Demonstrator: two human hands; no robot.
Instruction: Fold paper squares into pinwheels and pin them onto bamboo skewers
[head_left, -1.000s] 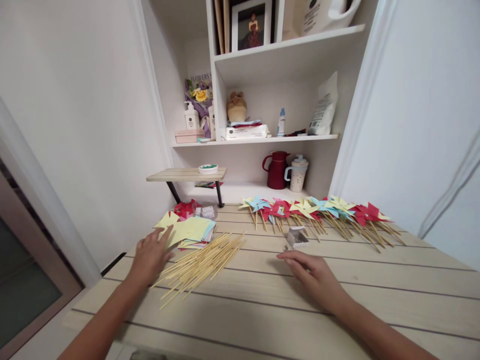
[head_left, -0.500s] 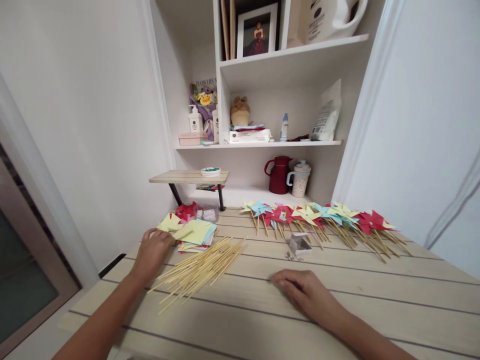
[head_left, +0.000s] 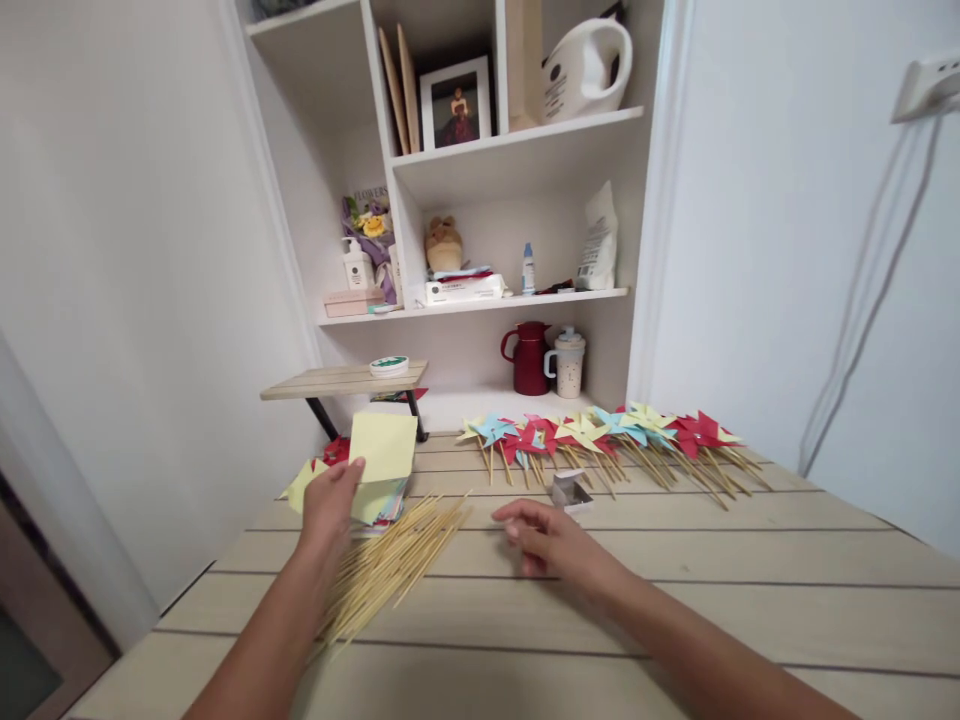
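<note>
Yellow sheet [head_left: 384,445]: above paper stack [head_left: 379,502]; edge pinched in left grip [head_left: 330,508], probably to leave its face free.
Right grip [head_left: 551,540]: half-curled, nothing visible held.
Sticks [head_left: 397,562]: between both grips, presumably for easy reach.
Pinwheels [head_left: 589,431]: along tabletop's [head_left: 750,565] back, likely out of the way.

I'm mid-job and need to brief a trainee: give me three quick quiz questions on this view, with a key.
1. What does the left hand hold?
2. True or false: the small open grey cardboard box sits in the palm of the right hand.
3. Where do the thin straw-coloured wooden sticks lie? A) on the white shelves; B) loose on the wood-plank table; C) inside the box.

Key: 1. Pale yellow square paper. 2. False; it is on the table. 3. B.
</note>
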